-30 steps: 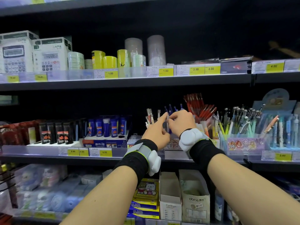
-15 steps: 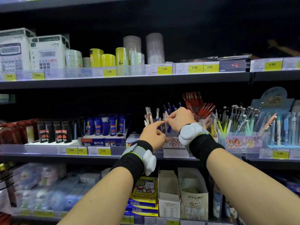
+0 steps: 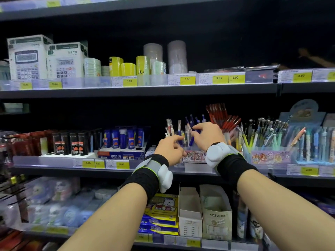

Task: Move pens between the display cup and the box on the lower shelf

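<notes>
The pens [image 3: 188,134] stand packed in the display cup [image 3: 194,154] on the middle shelf; the box [image 3: 189,214] sits on the shelf below. Both the left hand [image 3: 170,149] and right hand [image 3: 208,136] hover with loosely curled fingers, grasping nothing clearly (contact is hard to tell). Raking could topple neighbouring pens. A second ago both hands pinched together higher up.

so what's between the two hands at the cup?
Head view: blue pens standing in the display cup fill the gap between left hand and right hand.
</notes>
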Demonstrator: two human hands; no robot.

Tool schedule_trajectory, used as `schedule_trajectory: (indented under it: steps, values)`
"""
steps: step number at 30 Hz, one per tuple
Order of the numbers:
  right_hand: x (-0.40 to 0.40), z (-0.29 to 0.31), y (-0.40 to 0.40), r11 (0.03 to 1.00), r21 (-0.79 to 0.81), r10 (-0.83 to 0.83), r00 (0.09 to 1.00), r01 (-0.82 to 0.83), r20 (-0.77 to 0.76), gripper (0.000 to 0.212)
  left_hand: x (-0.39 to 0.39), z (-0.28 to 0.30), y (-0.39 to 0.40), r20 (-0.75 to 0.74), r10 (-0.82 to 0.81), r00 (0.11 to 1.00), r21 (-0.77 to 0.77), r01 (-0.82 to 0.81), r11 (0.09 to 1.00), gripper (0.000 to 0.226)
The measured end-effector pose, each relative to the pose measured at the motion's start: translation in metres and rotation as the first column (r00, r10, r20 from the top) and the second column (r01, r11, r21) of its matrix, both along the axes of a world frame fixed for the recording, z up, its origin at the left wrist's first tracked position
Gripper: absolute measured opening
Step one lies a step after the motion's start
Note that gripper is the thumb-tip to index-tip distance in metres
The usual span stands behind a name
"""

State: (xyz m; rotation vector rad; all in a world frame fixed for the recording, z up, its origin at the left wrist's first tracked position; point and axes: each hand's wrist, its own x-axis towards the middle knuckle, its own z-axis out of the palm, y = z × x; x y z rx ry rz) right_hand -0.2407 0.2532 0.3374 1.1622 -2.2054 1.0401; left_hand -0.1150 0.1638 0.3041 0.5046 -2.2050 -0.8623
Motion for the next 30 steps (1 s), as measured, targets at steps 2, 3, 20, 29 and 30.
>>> schedule_trajectory:
  steps: [2,3,20,29,30]
  values:
    - [0.005,0.001,0.011,0.999,-0.023,0.024,1.0,-0.024,-0.003,0.027,0.005,0.0,0.007,-0.005,0.002,1.0,-0.007,-0.002,1.0,0.053]
    - [0.005,0.002,0.013,0.999,-0.035,0.031,1.0,-0.031,-0.002,0.026,0.004,0.0,0.007,-0.005,0.015,1.0,-0.031,-0.016,0.999,0.05]
    - [0.038,-0.023,0.094,0.953,-0.021,0.295,0.945,-0.301,-0.141,0.044,0.06,-0.002,0.054,-0.146,0.236,0.961,-0.401,-0.275,0.874,0.027]
    - [0.025,0.007,0.096,0.908,-0.113,0.37,0.899,-0.403,-0.235,0.059,0.062,0.028,0.041,-0.264,0.163,0.951,-0.406,-0.263,0.875,0.027]
    - [0.025,0.011,0.097,0.9,-0.11,0.387,0.889,-0.422,-0.247,0.059,0.063,0.032,0.04,-0.272,0.126,0.954,-0.369,-0.224,0.902,0.025]
